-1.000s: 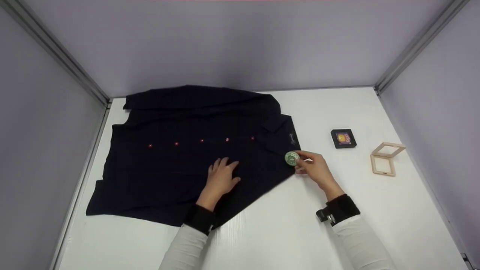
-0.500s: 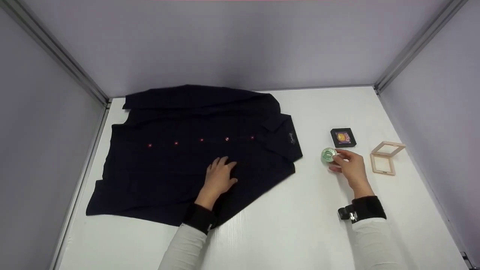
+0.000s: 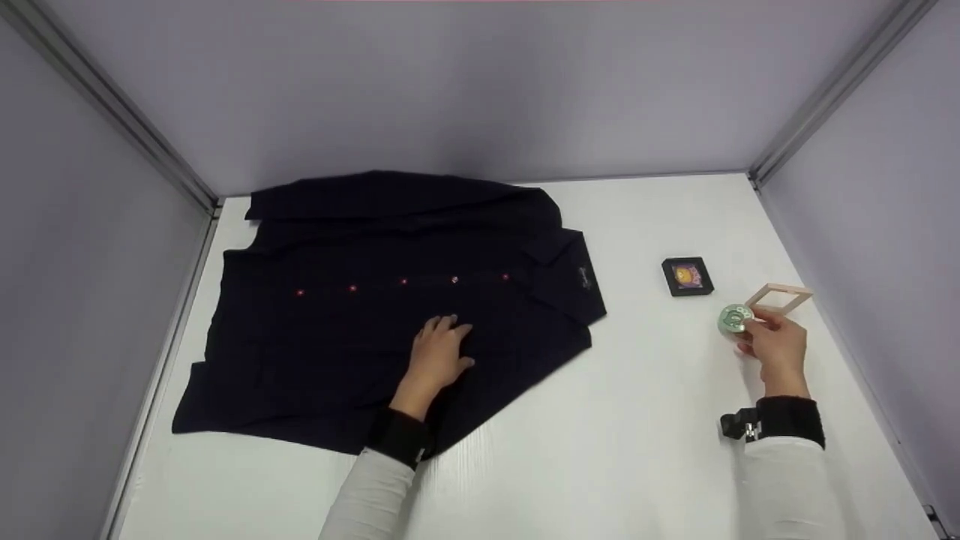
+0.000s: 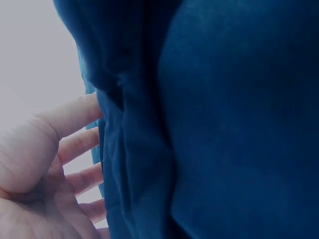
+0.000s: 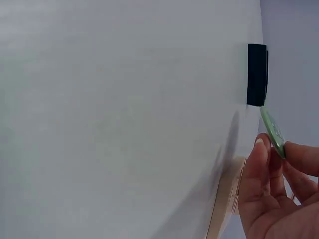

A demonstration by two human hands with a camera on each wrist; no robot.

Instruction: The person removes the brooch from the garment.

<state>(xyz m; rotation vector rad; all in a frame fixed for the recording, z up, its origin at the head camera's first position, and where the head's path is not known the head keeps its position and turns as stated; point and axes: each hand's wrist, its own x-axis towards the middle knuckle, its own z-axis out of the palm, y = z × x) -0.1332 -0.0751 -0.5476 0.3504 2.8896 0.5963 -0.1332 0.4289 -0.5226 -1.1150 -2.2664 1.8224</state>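
A dark navy shirt [image 3: 360,337] lies spread on the table, with red buttons down its front and its collar toward the right. My left hand [image 3: 437,356] rests on the lower part of the shirt, fingers spread. In the left wrist view, the thumb and fingers [image 4: 75,117] touch the dark cloth. My right hand [image 3: 778,345] pinches a round green badge [image 3: 733,319] by its edge between thumb and fingers. The right wrist view has the badge [image 5: 272,132] tilted, edge toward the camera, above the table. A hinged light wooden frame [image 3: 787,298] stands unfolded, partly hidden behind the right hand.
A small black square box [image 3: 687,277] with a colourful picture lies on the white table [image 3: 637,420], left of and beyond the wooden frame. Grey panels [image 3: 480,90] wall the table at the back and on both sides.
My right hand has carried the green badge from the shirt's collar rightward, past the black box, to the wooden frame. The left hand has stayed nearly still on the shirt.
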